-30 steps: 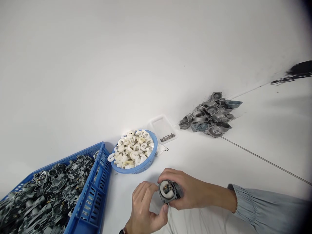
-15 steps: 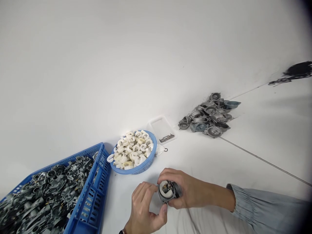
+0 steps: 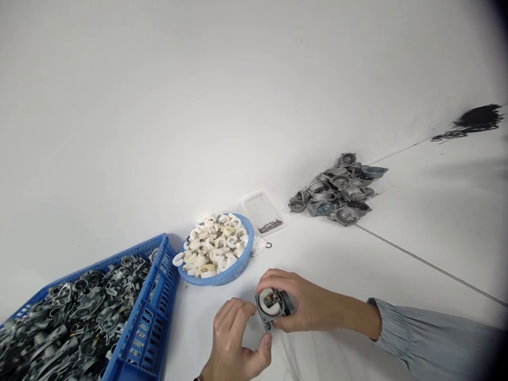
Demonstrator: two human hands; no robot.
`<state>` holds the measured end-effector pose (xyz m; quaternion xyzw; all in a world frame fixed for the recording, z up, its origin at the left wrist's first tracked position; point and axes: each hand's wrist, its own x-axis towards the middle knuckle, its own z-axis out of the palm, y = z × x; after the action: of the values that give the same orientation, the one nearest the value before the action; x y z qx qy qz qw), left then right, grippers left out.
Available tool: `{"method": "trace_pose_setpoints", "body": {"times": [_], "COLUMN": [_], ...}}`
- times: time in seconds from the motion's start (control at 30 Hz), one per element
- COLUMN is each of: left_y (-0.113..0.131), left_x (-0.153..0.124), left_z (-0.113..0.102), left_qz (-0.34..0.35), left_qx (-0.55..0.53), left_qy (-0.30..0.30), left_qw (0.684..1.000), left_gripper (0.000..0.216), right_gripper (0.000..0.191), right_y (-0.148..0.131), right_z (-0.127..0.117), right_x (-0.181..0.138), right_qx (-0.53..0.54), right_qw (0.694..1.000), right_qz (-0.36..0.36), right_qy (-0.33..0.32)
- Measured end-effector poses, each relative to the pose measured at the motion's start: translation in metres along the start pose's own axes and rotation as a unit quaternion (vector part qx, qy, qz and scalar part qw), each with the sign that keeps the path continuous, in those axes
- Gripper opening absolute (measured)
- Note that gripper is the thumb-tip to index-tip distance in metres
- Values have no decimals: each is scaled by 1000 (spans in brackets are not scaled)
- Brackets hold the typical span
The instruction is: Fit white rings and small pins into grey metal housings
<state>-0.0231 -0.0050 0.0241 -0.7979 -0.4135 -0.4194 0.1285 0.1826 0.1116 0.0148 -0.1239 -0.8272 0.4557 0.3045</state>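
Observation:
A grey carburetor body with a white C-shaped float and small brass parts inside its open face is gripped by my right hand. That hand's fingers wrap over the top and its thumb lies along the lower edge. My left hand is at the carburetor's left side, thumb and index finger spread apart. Its index fingertip reaches the carburetor's left edge or nearly so; I cannot tell if it touches. The left thumb tip is just below the lower corner.
A blue crate of carburetor bodies stands left. Beside it sits a round blue basket of white floats. Behind are a clear tray with small pins, a heap of grey float bowls, a thin rod and black rings.
The carburetor has tilted slightly in my right hand and moved a little left and up. My left thumb now sits slightly apart from its lower edge.

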Motion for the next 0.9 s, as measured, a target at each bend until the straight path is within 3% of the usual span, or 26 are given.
{"method": "trace_pose_setpoints", "body": {"times": [0.6, 0.9], "left_y": [-4, -3], "left_x": [-4, -6], "left_z": [2, 2], "left_qz": [5, 9], "left_qx": [17, 35], "left_qy": [-25, -25], "left_qw": [1000, 999], "left_gripper": [11, 6], "right_gripper": [55, 54], "right_y": [3, -5], "right_z": [-15, -28], "right_x": [1, 2], "right_qx": [-45, -38], "right_qw": [998, 996], "right_qz": [-21, -7], "right_qy": [26, 75]}}
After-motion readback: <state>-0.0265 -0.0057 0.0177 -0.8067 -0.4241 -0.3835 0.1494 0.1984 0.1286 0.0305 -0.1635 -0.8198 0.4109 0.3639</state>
